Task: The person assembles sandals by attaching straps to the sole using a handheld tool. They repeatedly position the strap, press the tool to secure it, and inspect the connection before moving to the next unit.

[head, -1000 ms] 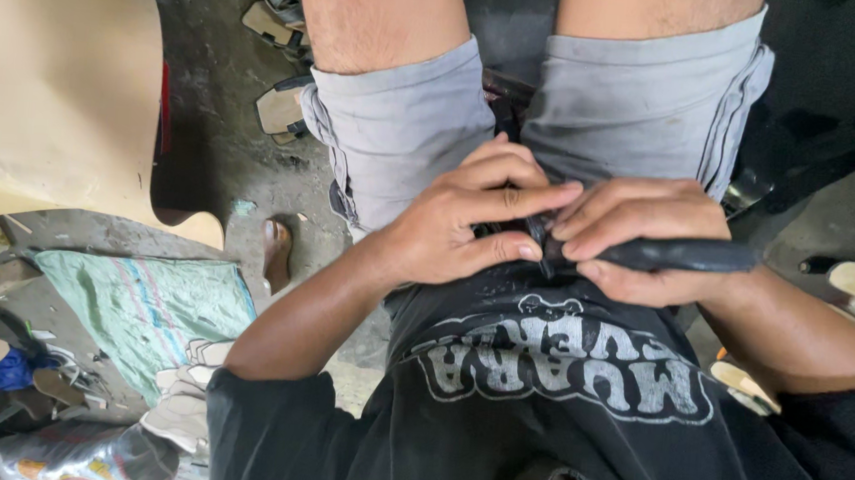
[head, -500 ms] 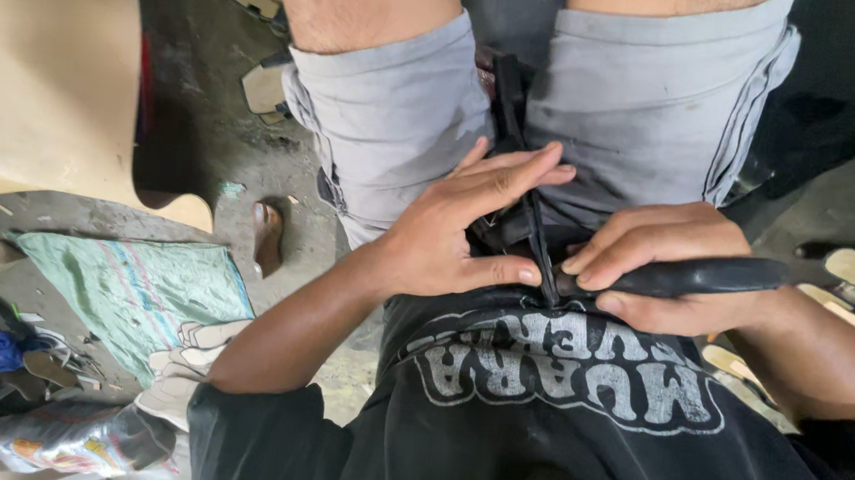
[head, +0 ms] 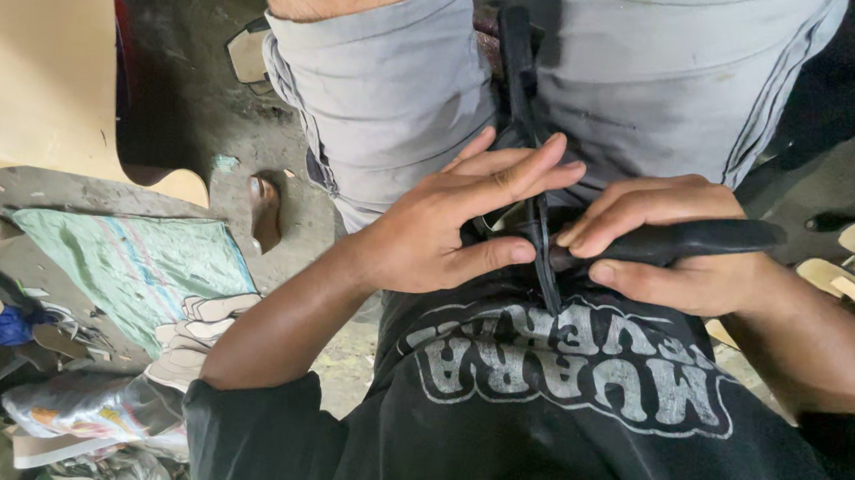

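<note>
the left hand [head: 438, 233] lies half-open over the lap, thumb and forefinger pinching a thin black strap [head: 539, 228] running up between the grey shorts [head: 397, 98]. the right hand [head: 677, 252] has its grip closed round a dark tool handle [head: 698, 239], tip at the strap; the work looks mid-way, nothing visibly finished yet.

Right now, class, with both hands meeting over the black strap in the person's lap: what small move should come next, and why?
Probably a short pull of the black-handled tool toward the right. The right hand grips its handle, its working end sits at the thin black strap, and the left hand pins that strap with thumb and fingers against the grey shorts. The tip itself is hidden, so this is tentative.
</note>
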